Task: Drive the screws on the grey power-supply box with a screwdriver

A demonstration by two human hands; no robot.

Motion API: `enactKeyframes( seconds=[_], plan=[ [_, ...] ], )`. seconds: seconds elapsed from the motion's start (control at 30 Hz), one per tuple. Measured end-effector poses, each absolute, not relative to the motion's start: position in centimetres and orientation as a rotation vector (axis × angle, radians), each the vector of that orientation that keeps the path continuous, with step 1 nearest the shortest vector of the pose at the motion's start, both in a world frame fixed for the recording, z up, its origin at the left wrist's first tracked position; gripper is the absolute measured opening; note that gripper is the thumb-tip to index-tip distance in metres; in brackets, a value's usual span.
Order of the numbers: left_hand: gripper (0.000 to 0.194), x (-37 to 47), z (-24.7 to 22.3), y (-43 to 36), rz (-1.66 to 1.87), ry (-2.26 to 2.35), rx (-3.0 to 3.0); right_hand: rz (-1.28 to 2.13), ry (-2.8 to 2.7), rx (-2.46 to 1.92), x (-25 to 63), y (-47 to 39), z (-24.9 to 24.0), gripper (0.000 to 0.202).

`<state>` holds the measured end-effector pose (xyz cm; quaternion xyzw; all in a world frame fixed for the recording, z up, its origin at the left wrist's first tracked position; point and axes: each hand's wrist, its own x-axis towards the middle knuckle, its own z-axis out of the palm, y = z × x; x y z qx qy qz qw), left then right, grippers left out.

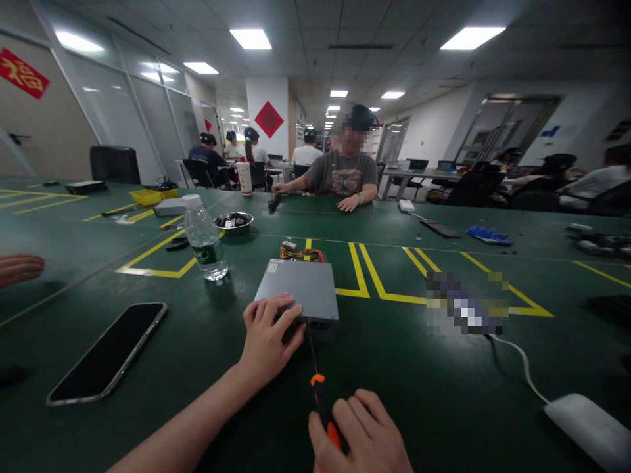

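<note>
A grey metal computer power supply [300, 286] lies on the green table, its bundle of coloured cables [308, 255] at the far side. My left hand [271, 325] grips its near left corner, fingers on the top and thumb at the front edge. In my right hand [362, 430] is a screwdriver [321, 401] with an orange and black handle. The thin shaft points away from me, and its tip meets the near face of the power supply, left of the socket. Whether the tip sits in a screw is too small to tell.
Left of the power supply stand a water bottle [204, 243] and a metal bowl [234, 223] of small parts. A phone [111, 351] lies nearer on the left. At right are a white power bank [591, 427] with a cable and a blurred device [466, 305]. A person [348, 167] sits opposite.
</note>
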<state>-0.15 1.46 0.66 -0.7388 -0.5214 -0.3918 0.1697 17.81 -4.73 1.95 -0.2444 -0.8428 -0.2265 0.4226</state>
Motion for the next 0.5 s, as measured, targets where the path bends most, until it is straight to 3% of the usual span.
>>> enactKeyframes(
  seconds=[0.2,0.33,0.5],
  plan=[
    [0.021,-0.14,0.68,1.44,-1.107,-1.481,-2.100,-0.509,-2.162,-0.620,17.87,-4.68,2.34,0.033],
    [0.021,-0.11,0.68,1.41,-1.103,-1.483,-2.103,-0.483,-2.149,-0.608,18.01,-4.69,2.10,0.017],
    [0.021,-0.07,0.76,1.39,-1.102,-1.481,-2.100,-0.561,-2.153,-0.615,17.34,-4.83,1.51,0.020]
  ],
)
